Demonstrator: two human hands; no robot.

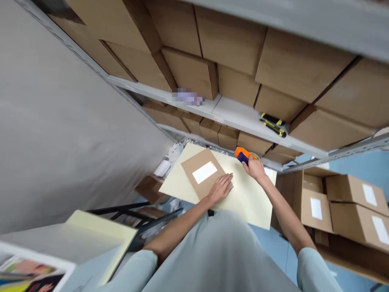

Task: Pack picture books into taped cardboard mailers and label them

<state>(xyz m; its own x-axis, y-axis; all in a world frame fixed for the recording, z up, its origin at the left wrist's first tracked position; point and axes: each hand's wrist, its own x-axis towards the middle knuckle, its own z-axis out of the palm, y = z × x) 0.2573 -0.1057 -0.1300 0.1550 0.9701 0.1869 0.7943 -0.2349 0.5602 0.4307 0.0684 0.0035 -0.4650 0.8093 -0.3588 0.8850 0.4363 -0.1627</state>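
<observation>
A brown cardboard box with a white label on its upper face lies on the pale yellow tabletop. My left hand rests against the box's right side, its fingers stretched out and held together. Farther right, my right hand is closed around an orange and dark blue tape dispenser near the table's far edge. A roll of tape shows partly behind the fingers. The box's near corner is partly covered by my left hand and wrist.
Shelves packed with cardboard boxes rise beyond the table. Utility knives lie on the shelf edge. At right, a large open carton holds several labelled boxes. A grey wall stands left, and a second pale yellow surface lies lower left.
</observation>
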